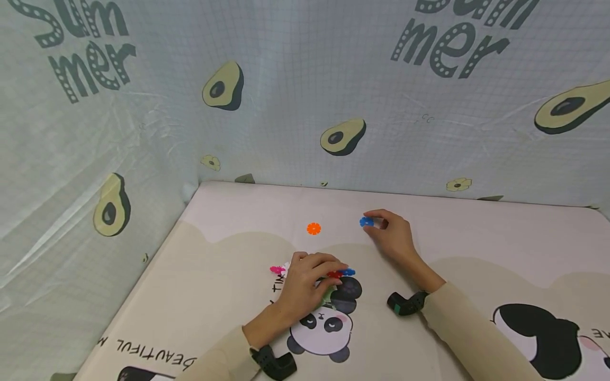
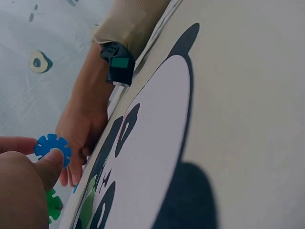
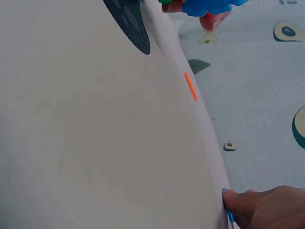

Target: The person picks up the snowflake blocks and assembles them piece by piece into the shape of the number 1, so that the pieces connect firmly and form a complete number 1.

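Note:
My left hand (image 1: 310, 278) holds a group of joined notched plastic discs. A pink disc (image 1: 277, 270) sticks out on one side of it, and a red disc (image 1: 335, 274) and a blue disc (image 1: 349, 272) on the other. The left wrist view shows thumb and finger pinching the blue disc (image 2: 44, 144), with a green disc (image 2: 54, 206) below; the palm hides the rest. Farther back, my right hand (image 1: 393, 233) pinches a separate blue notched disc (image 1: 366, 221) by its edges, low at the tabletop. Whether that disc touches the table I cannot tell.
An orange notched disc (image 1: 313, 228) lies flat on the table, left of the right hand. The pale tablecloth (image 1: 229, 296) bears printed pandas and lettering. Behind the table and along its left side hangs a curtain (image 1: 286, 79) with printed avocados.

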Demonstrator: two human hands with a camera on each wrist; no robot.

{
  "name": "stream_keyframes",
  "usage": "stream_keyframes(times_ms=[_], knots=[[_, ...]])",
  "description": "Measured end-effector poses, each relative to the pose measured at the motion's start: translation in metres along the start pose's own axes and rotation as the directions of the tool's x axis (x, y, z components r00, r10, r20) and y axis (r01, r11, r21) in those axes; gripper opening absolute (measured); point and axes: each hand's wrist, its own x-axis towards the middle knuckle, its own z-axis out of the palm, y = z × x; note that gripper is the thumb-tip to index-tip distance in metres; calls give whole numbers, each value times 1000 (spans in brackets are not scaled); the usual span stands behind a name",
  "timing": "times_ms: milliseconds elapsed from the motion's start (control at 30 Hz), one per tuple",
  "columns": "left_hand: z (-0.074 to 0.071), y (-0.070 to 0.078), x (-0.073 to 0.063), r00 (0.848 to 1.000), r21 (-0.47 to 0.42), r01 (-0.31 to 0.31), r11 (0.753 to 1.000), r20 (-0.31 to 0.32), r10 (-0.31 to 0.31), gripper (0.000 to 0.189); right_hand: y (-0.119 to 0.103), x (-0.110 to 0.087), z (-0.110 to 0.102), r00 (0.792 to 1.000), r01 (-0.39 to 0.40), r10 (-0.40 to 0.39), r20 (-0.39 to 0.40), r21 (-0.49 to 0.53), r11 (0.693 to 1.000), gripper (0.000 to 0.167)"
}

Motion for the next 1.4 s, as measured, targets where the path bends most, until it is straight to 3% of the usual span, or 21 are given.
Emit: stream_keyframes(times_ms=[567, 900, 1100, 1300, 1400], knots=[[0, -1, 0, 1000, -1, 17, 1000, 1, -17, 34, -1, -1, -3, 1000, -10, 10, 16, -11, 1000, 41], [1, -1, -1, 1000, -7, 22, 1000, 1, -22, 33, 2, -3, -7, 999, 43, -43, 7, -15, 999, 28], [0, 1, 0, 998, -24, 63, 998, 21, -62, 31, 2, -6, -14, 999, -49, 49, -3, 46, 998, 23], [1, -1, -1, 998, -17, 61, 998, 23, -61, 30, 2, -15, -26, 989, -130, 115, 89, 191, 973, 29], [1, -1, 0, 999, -13, 48, 999, 18, -47, 32, 2, -21, -31, 984, -138, 110, 138, 209, 968, 32]])
